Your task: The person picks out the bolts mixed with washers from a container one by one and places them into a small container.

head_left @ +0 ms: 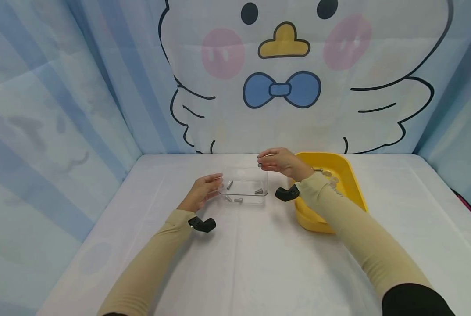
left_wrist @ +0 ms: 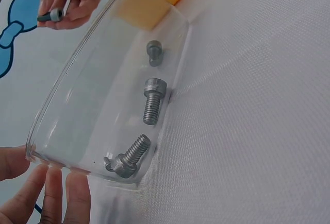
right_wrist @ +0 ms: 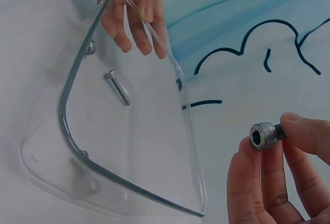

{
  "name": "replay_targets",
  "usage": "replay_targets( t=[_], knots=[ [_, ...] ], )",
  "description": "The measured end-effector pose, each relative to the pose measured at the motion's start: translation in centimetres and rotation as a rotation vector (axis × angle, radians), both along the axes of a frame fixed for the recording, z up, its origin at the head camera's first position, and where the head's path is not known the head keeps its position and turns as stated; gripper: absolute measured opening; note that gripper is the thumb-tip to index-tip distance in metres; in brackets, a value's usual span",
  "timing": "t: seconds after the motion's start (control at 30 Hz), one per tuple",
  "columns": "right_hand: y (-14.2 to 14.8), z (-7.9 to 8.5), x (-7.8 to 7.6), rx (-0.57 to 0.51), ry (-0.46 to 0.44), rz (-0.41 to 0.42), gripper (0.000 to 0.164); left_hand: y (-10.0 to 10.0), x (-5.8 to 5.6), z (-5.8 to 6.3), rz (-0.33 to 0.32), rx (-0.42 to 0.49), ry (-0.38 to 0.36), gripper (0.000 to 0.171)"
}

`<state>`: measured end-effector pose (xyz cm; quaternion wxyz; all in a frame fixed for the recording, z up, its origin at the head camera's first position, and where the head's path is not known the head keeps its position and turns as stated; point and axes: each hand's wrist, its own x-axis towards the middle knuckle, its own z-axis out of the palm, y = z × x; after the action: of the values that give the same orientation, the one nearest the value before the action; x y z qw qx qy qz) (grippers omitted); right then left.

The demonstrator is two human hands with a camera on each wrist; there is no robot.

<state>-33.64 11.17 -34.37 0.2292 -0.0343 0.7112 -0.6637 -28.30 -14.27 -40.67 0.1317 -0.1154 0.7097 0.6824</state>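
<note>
A clear plastic box (head_left: 244, 194) stands on the white cloth with several socket head bolts in it. One bolt (left_wrist: 153, 100) lies by the near long wall, and another bolt (right_wrist: 117, 87) shows through the open top. At the box's left end, my left hand (head_left: 201, 192) rests its fairly straight fingers (left_wrist: 53, 193) against the outer wall, thumb close to the rim. Above and beyond the box's right end, my right hand (head_left: 281, 163) pinches a short socket head bolt (right_wrist: 264, 135) between thumb and fingertips. Its hex recess faces the right wrist camera.
To the right of the box stands a yellow tray (head_left: 313, 225), partly covered by my right forearm. It holds a bolt (head_left: 318, 169) and several pale washers (head_left: 333, 179). A cartoon-printed curtain (head_left: 281, 123) closes off the table's far edge.
</note>
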Motion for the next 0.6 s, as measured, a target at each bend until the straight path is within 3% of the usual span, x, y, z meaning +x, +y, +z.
replay_targets(
  t=[0.23, 0.6],
  knots=[
    [-1.4, -0.7, -0.2, 0.032, -0.006, -0.006, 0.017, 0.1, 0.1, 0.2, 0.008, -0.005, -0.003, 0.042],
    [-2.4, -2.0, -0.7, 0.118, -0.007, -0.005, 0.030, 0.0, 0.0, 0.1, 0.012, 0.005, -0.013, 0.043]
  ],
)
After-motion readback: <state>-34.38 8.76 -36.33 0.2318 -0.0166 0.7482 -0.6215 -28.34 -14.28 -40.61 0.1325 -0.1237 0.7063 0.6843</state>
